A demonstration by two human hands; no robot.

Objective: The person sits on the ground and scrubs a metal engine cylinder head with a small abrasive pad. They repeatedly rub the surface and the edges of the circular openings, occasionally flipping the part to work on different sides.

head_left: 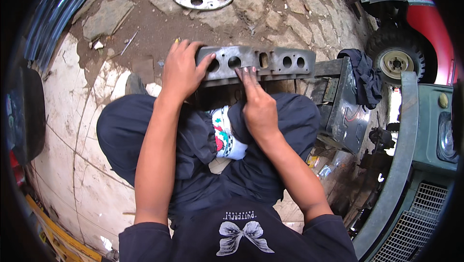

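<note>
Metal block (251, 59): it lies crosswise just beyond your knees (297, 114), its broad face showing to you; what bears it from below is hidden.
Left hand (182, 71): half curled around the block's left end, fingers across the top edge and thumb on the face by the first round hole; let this grip do the steadying.
Right hand (260, 109): loosely folded, two fingers (249, 79) stretched onto the face below the second hole, touching rather than grasping; a light, even touch should serve best.
Hole edges: probably sharp, so slide fingertips around them slowly.
Right end: near the metal box (345, 112) and unheld; watch for tipping there.
Face: grey with dark smudges; left to right, two round holes, a squarish slot, then two smaller round holes.
</note>
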